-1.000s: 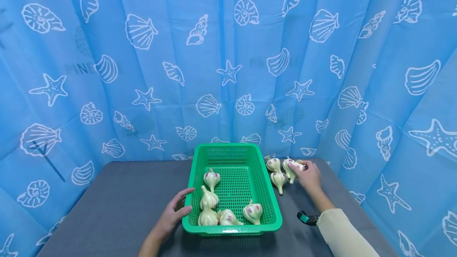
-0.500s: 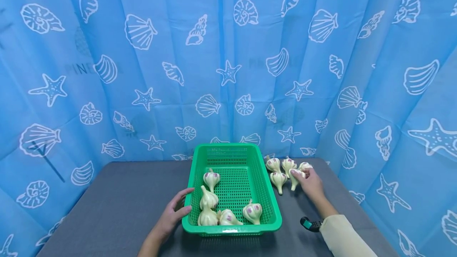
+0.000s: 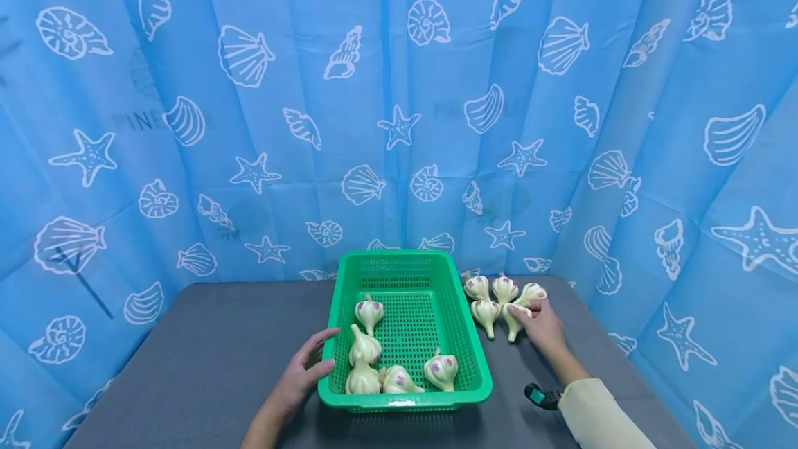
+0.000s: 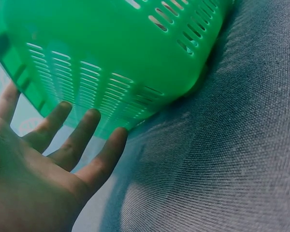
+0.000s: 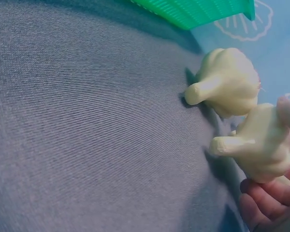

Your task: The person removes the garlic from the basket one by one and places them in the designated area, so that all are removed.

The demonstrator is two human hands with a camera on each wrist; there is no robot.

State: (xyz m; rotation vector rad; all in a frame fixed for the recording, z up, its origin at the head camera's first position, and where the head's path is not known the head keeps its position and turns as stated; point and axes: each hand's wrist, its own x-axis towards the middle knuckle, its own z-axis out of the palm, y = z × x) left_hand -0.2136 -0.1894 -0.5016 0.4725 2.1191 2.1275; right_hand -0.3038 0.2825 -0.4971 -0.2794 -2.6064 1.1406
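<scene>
While our left hand [image 3: 303,373] rests flat-fingered against the near left wall of the green basket [image 3: 469,338], holding nothing, our right hand [image 3: 541,324] is over on the desk [image 3: 206,352] beside it. It pinches 1 garlic bulb [image 3: 515,320] between thumb and fingers, stem pointing toward us, right at the near edge of a cluster of 4 more bulbs [image 3: 492,296]. Over in the basket we count 5 garlic bulbs [image 3: 399,373], mostly along its near and left sides. Blue seashell curtain [image 3: 399,109] behind.

faint "PINE" lettering, on blue curtain [image 3: 399,89]
</scene>
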